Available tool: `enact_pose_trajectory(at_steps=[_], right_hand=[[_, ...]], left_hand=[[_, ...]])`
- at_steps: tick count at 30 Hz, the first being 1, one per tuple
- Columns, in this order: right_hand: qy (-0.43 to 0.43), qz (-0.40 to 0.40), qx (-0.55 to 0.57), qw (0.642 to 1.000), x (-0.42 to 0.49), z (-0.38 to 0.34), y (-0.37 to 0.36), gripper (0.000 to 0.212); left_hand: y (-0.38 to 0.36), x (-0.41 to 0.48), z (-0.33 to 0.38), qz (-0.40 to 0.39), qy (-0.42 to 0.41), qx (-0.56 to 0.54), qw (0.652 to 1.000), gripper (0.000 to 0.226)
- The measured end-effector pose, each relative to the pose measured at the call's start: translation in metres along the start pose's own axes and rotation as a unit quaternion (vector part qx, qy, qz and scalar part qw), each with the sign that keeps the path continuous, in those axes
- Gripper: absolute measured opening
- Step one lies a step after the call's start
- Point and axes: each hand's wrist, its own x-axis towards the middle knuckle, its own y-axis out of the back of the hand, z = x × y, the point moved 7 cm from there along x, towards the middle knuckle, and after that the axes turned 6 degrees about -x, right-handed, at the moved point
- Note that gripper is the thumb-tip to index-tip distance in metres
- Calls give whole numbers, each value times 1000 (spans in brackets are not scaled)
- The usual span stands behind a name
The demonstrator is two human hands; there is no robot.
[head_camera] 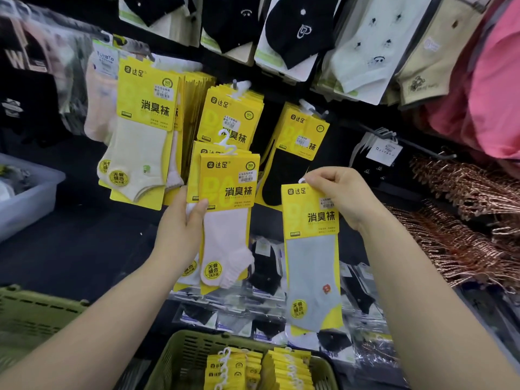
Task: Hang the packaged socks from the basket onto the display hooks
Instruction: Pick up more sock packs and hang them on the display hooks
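Stock on hooks (242,85): many yellow packs hung. Left hand (183,220) grips a small stack of white sock packs (228,209); right hand (340,195) pinches a grey sock pack (312,263) by its hanger. Basket (174,358), near: more packs left.

Black shelf (84,235) below me: clear-bagged socks (264,271) lying flat mid-shelf, copper hangers (464,220) heaped right, grey bin (28,198) left, green basket (174,358) nearest me.

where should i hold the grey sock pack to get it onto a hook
Pinch the top of the grey sock pack beside its white hook, coming from the right as the right hand does; it hangs flat and upright, leaving the hook free.
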Motion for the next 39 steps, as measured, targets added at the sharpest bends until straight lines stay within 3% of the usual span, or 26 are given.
enact_pose_trajectory(at_steps=[3, 10, 19, 22, 24, 27, 30, 32, 35, 39], right_hand=[[11, 42, 3, 999, 7, -5, 16, 24], [55, 264, -63, 961, 57, -33, 53, 18], [16, 255, 66, 965, 91, -32, 43, 23], [-3, 329, 98, 939, 74, -29, 47, 9], [-1, 354, 108, 929, 55, -24, 36, 16], [42, 321, -72, 943, 18, -30, 2, 29], [106, 363, -212, 901, -14, -41, -9, 40], [116, 299, -194, 927, -13, -37, -13, 30], [46, 114, -45, 991, -2, -22, -36, 22], [14, 101, 69, 992, 2, -13, -41, 22]], left_hand=[[4, 2, -3, 5, 3, -9, 1000, 34], [3, -3, -11, -3, 17, 7, 1000, 32], [-9, -1, -9, -51, 42, 2, 998, 22], [-19, 1, -12, -68, 75, -16, 995, 18], [-23, 2, -14, -67, 86, -34, 994, 19], [-28, 2, -14, -66, 87, -53, 993, 20], [-33, 3, -12, -64, 85, -53, 993, 23], [-37, 3, -9, -65, 85, -53, 993, 24], [-45, 2, -4, -78, 89, -69, 991, 23], [-52, 0, 3, -82, 92, -84, 989, 22]])
